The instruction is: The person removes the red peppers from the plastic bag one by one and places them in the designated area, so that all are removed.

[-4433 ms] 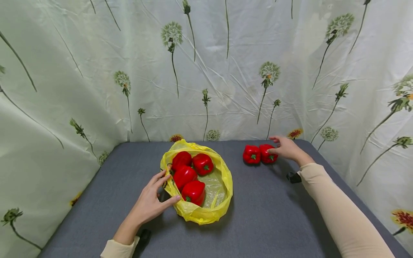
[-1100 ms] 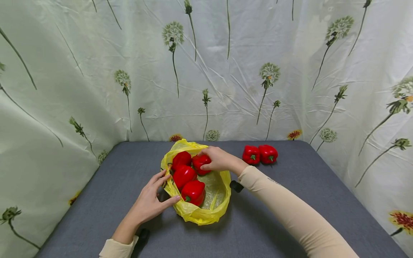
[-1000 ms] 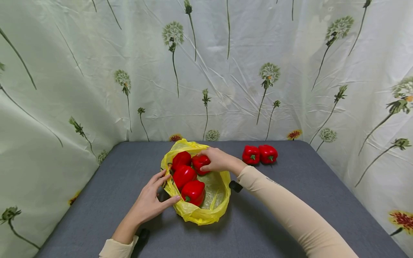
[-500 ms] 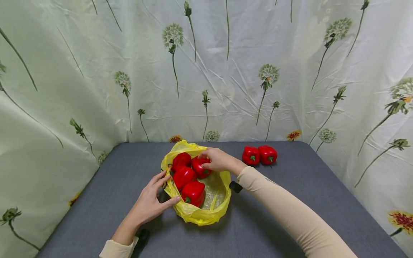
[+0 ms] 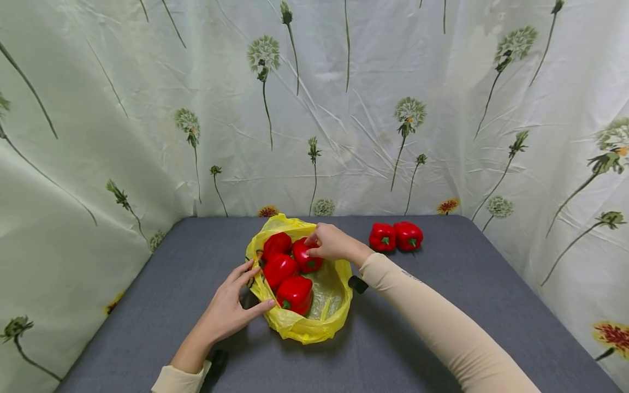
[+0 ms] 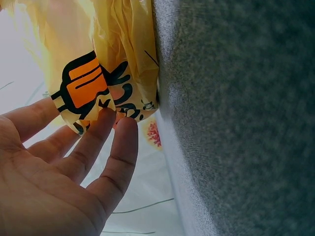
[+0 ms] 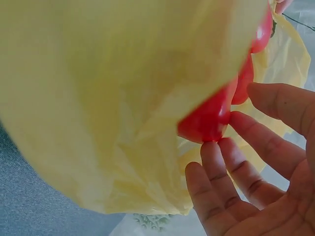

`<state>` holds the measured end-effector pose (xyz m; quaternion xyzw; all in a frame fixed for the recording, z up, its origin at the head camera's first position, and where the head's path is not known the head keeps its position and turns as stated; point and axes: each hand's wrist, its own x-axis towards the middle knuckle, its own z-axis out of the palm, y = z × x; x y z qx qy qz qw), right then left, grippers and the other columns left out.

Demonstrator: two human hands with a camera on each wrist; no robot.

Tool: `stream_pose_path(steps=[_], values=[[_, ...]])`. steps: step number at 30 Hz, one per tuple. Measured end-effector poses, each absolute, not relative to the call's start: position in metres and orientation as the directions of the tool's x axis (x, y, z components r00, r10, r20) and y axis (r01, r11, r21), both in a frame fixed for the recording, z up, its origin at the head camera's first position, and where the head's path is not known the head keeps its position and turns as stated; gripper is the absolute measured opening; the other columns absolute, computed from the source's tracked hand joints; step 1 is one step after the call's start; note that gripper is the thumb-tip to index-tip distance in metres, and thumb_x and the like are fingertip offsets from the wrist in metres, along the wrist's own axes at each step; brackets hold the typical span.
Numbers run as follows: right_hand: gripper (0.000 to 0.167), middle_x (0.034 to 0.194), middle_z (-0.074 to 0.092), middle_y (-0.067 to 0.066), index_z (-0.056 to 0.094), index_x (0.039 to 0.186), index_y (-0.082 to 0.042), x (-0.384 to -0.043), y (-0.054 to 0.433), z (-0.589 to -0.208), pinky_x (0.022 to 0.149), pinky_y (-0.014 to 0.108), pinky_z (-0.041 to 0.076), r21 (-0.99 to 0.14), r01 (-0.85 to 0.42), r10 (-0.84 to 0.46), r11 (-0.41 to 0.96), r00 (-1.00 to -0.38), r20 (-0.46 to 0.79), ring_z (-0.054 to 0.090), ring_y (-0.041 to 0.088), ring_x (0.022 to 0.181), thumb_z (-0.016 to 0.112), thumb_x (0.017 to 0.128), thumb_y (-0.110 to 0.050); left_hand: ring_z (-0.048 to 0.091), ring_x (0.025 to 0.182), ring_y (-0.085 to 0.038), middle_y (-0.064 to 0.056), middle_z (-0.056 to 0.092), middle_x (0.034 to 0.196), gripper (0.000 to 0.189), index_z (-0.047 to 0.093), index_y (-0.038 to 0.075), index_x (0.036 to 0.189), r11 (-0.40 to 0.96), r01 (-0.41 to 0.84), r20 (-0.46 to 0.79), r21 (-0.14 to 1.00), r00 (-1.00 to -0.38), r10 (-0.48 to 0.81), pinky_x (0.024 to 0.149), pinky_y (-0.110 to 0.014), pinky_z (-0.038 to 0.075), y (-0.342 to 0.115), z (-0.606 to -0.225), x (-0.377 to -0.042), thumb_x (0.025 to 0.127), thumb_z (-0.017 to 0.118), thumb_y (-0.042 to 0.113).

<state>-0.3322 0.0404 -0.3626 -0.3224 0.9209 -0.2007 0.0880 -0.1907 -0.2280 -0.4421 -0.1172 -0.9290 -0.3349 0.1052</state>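
Observation:
An open yellow plastic bag (image 5: 307,329) with its rim rolled down stands mid-table with several red bell peppers inside. My right hand (image 5: 336,243) reaches over its back right rim, fingertips at the rear right bell pepper (image 5: 307,262). In the right wrist view, the loosely extended fingers of my right hand (image 7: 261,172) meet that pepper's underside (image 7: 209,118), and the thumb stands apart from it. My left hand (image 5: 226,308) has its fingers spread against the bag's left side. The left wrist view shows the left fingertips (image 6: 125,130) at the bag's printed side (image 6: 86,81).
Two more red bell peppers (image 5: 382,237) lie side by side at the table's back right. A grey cloth covers the table (image 5: 403,338). Behind and at both sides hangs a pale curtain (image 5: 344,136) with dandelion prints.
My right hand has moved left from the peppers on the table to one in the bag. That pepper has turned slightly, and the fingers have loosened on it. My left hand has stayed.

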Motion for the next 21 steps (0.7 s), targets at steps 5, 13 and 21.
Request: stream_pose_path(steps=[5,13,21], values=[[0.032,0.133,0.072,0.014,0.077,0.130,-0.004,-0.3321,0.0396,-0.3653,0.094,0.036,0.058,-0.457,-0.529,-0.616,0.715,-0.786,-0.054,0.067,0.028,0.116,0.076,0.101,-0.018,0.045,0.151,-0.046,-0.018,0.043,0.168,0.087,0.057,0.003,0.155,0.748,0.287,0.269,0.599,-0.951,0.149,0.105,-0.067,0.053,-0.2283,-0.4422,-0.1906,0.089,0.083,0.055],[0.024,0.129,0.077,0.009,0.080,0.121,-0.008,-0.3317,0.0381,-0.3666,0.090,0.033,0.058,-0.473,-0.521,-0.612,0.711,-0.789,-0.050,0.070,0.024,0.108,0.078,0.099,-0.019,0.046,0.151,-0.046,-0.018,0.043,0.168,0.088,0.056,0.004,0.155,0.748,0.286,0.270,0.599,-0.952,0.147,0.104,-0.066,0.055,-0.2284,-0.4424,-0.1906,0.089,0.083,0.056],[0.015,0.111,0.079,0.005,0.079,0.110,-0.011,-0.3304,0.0429,-0.3682,0.082,0.028,0.057,-0.518,-0.498,-0.623,0.695,-0.777,-0.089,0.070,0.018,0.098,0.078,0.099,-0.021,0.046,0.150,-0.046,-0.018,0.043,0.168,0.088,0.056,0.004,0.155,0.745,0.284,0.267,0.604,-0.952,0.147,0.101,-0.063,0.057,-0.2278,-0.4413,-0.1906,0.089,0.083,0.055]])
